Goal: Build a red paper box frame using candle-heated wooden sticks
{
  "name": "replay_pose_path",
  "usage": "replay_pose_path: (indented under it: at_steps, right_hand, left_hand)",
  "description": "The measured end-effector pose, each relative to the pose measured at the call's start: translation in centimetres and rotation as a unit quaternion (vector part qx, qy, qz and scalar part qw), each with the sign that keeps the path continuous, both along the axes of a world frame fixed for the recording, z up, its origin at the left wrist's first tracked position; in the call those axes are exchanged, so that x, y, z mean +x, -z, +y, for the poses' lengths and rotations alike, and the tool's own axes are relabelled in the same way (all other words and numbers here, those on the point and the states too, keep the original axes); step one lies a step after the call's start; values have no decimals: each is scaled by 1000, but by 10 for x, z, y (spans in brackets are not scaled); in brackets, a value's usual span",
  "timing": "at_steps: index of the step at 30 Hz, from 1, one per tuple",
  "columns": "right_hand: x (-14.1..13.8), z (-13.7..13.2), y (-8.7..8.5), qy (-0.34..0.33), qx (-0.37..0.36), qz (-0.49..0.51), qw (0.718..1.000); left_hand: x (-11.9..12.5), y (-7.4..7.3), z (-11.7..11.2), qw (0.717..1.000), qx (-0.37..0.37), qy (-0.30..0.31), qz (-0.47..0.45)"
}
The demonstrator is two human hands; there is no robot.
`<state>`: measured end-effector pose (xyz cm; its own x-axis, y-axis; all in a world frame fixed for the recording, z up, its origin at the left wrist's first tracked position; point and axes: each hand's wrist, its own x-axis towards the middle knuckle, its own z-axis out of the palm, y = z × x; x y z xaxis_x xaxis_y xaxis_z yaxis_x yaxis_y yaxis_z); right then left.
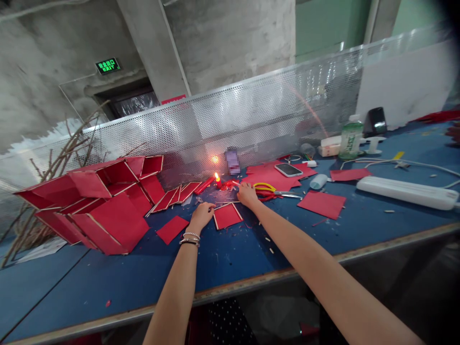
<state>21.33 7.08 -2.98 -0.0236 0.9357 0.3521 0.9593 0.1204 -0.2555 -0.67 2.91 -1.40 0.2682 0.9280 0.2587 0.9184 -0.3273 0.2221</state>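
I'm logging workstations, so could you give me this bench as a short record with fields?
Left hand: by a corner of a pale-edged red panel; contact unclear
Right hand: pinching a pale stick
Flame: lit red candle, beyond the hands
Tool: yellow-handled tool, right of the right hand
Left side: red box-like structure, in front of bare branches
Right side: phone, bottle, white power strip
Surface: blue table

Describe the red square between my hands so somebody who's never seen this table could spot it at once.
On the blue table, find the burning candle, then look nearer the front edge. The red square lies between the left hand and right hand. Pale strips edge it, unlike the plain red sheet left of the left hand.
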Motion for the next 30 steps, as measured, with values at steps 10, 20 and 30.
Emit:
replay_pose_path:
  at_steps: [10,20,30]
  right_hand:
    - [-6,-1,-5,-35,30,12,999]
    - [-6,2,-1,-20,21,6,1000]
    - [-8,5,2,-27,34,29,999]
  left_hand:
    - [7,-1,-6,998,-4,-65,12]
    - [13,-1,-13,996,2,-91,-9]
    - [22,4,-12,999,49,-20,10]
